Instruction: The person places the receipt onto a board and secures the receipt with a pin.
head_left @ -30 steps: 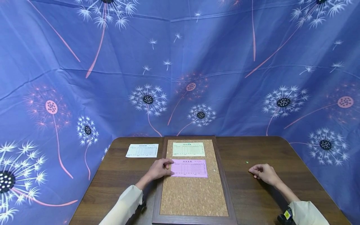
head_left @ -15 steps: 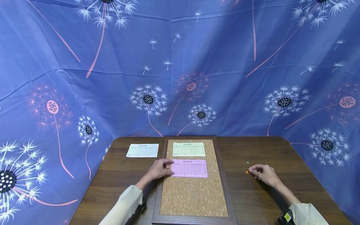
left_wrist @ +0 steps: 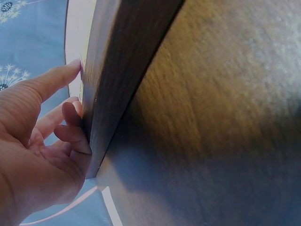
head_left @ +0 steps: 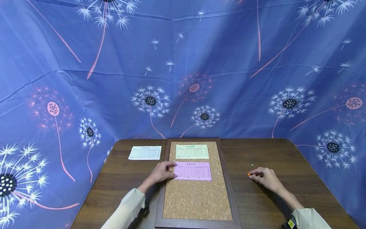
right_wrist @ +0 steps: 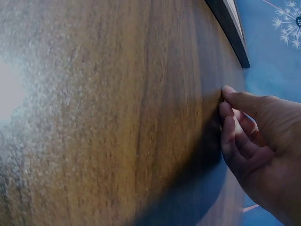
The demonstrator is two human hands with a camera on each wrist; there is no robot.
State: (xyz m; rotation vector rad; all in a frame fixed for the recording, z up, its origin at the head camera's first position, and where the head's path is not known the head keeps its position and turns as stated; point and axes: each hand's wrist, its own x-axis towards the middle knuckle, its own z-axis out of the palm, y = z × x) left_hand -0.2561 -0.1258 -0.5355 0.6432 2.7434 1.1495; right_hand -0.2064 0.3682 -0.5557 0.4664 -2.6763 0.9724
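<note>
- the orange pin (head_left: 248,174) lies on the bare table (head_left: 286,152), between the cork board's (head_left: 197,200) right frame edge and the table's right edge.
- right hand (head_left: 266,178): fingers curled, fingertips touching the pin; whether they actually pinch it cannot be told.
- left hand (head_left: 162,172): fingers relaxed, resting on the pink slip's (head_left: 193,171) left end at the board's left edge. the slip's long axis runs left-right.
- the right hand is far nearer the pin.

Three forms (head_left: 192,151), perhaps two pins (head_left: 248,174).

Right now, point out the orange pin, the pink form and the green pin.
orange pin (head_left: 248,174), head view, its head by the right fingertips.
pink form (head_left: 193,171), head view, middle of the sheet.
green pin (head_left: 252,165), head view, its head.
</note>
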